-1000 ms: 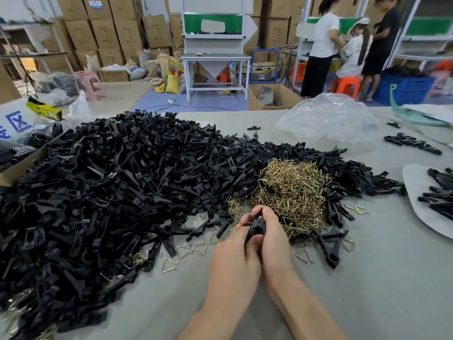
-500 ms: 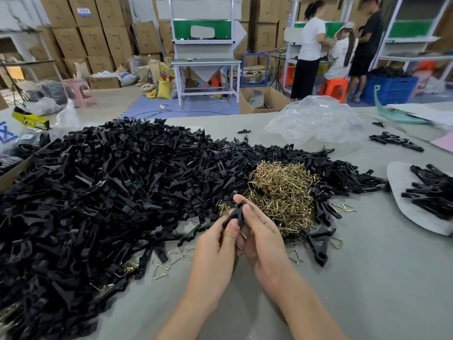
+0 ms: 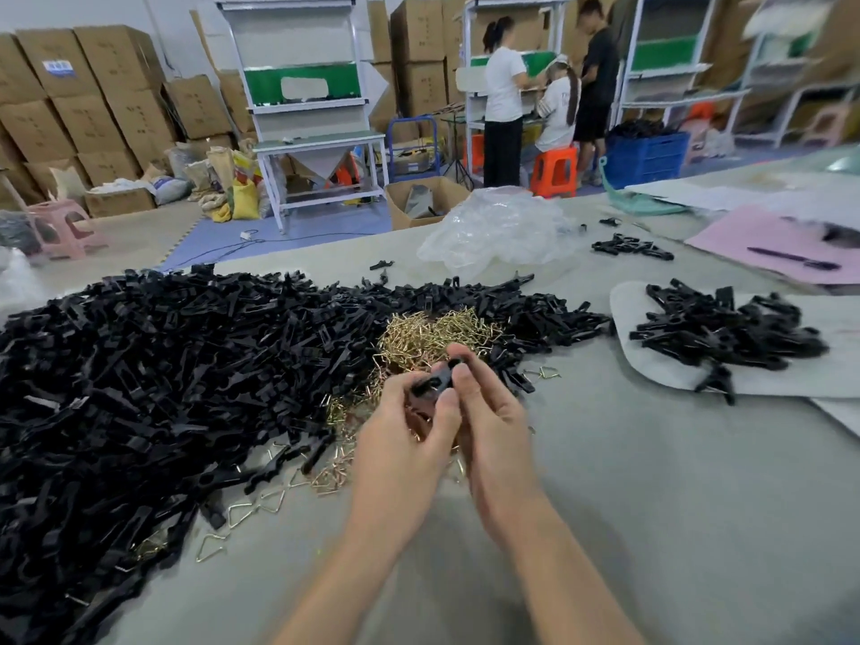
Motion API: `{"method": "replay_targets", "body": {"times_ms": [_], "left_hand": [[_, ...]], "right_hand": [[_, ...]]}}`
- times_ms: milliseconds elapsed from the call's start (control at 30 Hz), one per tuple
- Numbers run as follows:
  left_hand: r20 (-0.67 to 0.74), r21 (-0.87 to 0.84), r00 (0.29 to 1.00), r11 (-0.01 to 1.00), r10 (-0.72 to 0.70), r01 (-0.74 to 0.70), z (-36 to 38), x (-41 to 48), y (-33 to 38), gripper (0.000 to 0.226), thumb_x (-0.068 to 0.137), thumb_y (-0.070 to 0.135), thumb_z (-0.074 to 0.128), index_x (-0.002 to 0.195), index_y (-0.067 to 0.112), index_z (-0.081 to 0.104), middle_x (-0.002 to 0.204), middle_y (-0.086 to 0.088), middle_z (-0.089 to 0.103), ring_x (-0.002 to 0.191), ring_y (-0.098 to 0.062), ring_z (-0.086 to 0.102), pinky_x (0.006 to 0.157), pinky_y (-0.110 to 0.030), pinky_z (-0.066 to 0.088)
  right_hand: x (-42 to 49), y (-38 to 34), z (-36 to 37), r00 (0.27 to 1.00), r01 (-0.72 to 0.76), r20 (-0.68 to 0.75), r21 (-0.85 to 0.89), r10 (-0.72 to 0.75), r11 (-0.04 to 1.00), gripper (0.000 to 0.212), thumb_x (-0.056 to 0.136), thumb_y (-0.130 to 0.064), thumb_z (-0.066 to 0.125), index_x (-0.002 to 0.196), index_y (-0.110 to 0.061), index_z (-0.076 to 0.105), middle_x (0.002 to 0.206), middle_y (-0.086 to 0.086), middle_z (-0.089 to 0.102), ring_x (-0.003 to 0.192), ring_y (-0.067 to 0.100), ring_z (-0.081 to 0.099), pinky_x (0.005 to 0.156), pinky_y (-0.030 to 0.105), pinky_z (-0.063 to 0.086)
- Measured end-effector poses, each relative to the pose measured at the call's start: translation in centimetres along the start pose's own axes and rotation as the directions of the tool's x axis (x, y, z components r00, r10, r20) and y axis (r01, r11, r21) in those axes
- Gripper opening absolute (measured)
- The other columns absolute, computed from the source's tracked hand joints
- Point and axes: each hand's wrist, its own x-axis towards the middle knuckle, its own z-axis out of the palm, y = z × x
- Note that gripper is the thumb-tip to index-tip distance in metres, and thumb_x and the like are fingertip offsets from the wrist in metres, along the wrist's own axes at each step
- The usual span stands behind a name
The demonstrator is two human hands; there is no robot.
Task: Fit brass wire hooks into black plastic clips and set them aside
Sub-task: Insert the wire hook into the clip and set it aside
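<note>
Left grip (image 3: 402,430) and right grip (image 3: 495,425) together pinched one clip (image 3: 433,380) just above the hook pile (image 3: 433,335) on the counter (image 3: 651,481). Light, stiff, probably slick plastic, the clip looked best held by its flat sides, leaving its mouth free for a springy wire.

Held black clip (image 3: 435,380) largely covered by fingers (image 3: 465,379), hook fit indiscernible; clip pile (image 3: 139,388) cropped at left edge; far-right shelves (image 3: 791,62) blurred.

A factory assembly floor: stacked cartons (image 3: 93,95), metal workbenches (image 3: 307,114), heaped clips (image 3: 163,365).
</note>
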Motion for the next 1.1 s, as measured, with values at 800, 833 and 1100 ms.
{"method": "replay_targets", "body": {"times_ms": [800,833,1100], "left_hand": [[0.372,0.086,0.912,0.972,0.172,-0.218,18.9,5.1,7.4,0.048,0.099,0.033,0.053,0.144,0.021,0.043,0.099,0.016,0.062,0.105,-0.011,0.060,0.091,-0.029,0.047],[0.341,0.115,0.921,0.964,0.187,-0.238,16.5,4.3,6.0,0.045,0.099,0.031,0.054,0.143,0.021,0.045,0.100,0.016,0.061,0.105,-0.012,0.059,0.093,-0.032,0.048],[-0.039,0.598,0.977,0.788,0.211,-0.146,-2.8,-0.6,-5.1,0.032,0.090,0.010,0.067,0.122,0.014,0.063,0.108,-0.002,0.066,0.100,-0.029,0.061,0.088,-0.046,0.048]], "right_hand": [[2.3,-12.0,-13.4,0.867,0.159,-0.428,-0.245,-0.254,0.956,0.031,0.104,-0.018,0.048,0.130,-0.032,0.054,0.123,-0.001,0.066,0.107,0.017,0.069,0.091,0.031,0.056],[2.0,-10.8,-12.4,0.880,0.158,-0.394,-0.284,-0.266,0.946,0.030,0.104,-0.018,0.048,0.129,-0.034,0.054,0.122,-0.004,0.065,0.104,0.012,0.068,0.090,0.029,0.055],[-0.8,0.2,-2.0,0.977,0.170,-0.008,-0.571,-0.213,0.803,0.043,0.100,-0.017,0.048,0.121,-0.055,0.049,0.115,-0.028,0.058,0.070,-0.001,0.056,0.063,0.015,0.046]]}}
